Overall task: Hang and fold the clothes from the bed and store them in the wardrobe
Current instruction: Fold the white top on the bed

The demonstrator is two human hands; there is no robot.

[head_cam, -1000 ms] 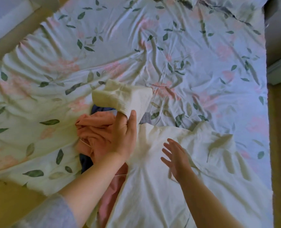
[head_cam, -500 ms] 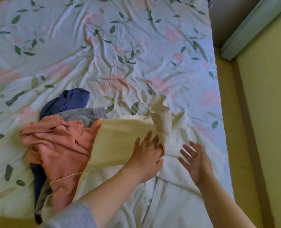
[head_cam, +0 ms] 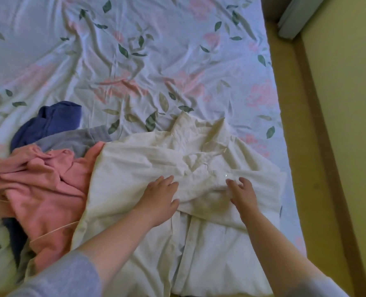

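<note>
Two hands, left hand (head_cam: 159, 198) and right hand (head_cam: 243, 195), lie flat, fingers spread, on the shirt (head_cam: 135, 168) on the bed (head_cam: 135, 61). Shirt edge overlaps the pink pile (head_cam: 43, 185): next fold may bunch or drag it

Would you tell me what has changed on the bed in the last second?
The left hand carried the sleeve rightward across the shirt and let go; it and the right hand now touch the shirt. The pink top and blue garment stayed put.
</note>
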